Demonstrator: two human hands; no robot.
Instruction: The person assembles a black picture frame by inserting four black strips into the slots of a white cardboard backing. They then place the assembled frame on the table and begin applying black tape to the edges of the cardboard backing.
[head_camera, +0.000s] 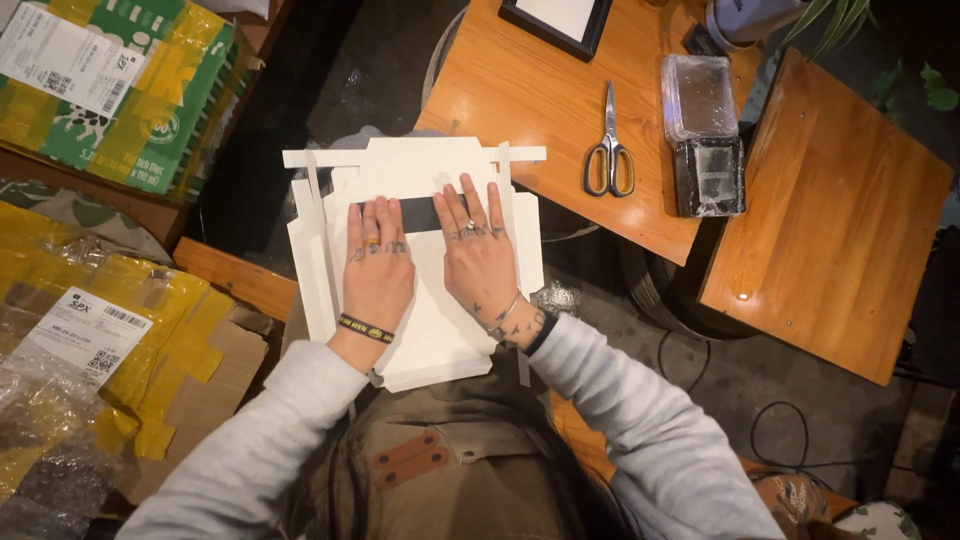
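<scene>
We wear soft grey sleeves on both arms. Left hand (377, 262): black wristband with yellow marks, rings on fingers, small tattoos on fingers. Right hand (478, 257): thin silver bracelet, rings, little tattoos on fingers, hand and wrist. We wear olive-brown apron with brown leather patch on front.

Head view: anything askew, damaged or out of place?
Nothing damaged. Both hands, left hand and right hand, press flat on a dark strip across stacked white sheets, which sit slightly fanned, edges unaligned.
</scene>
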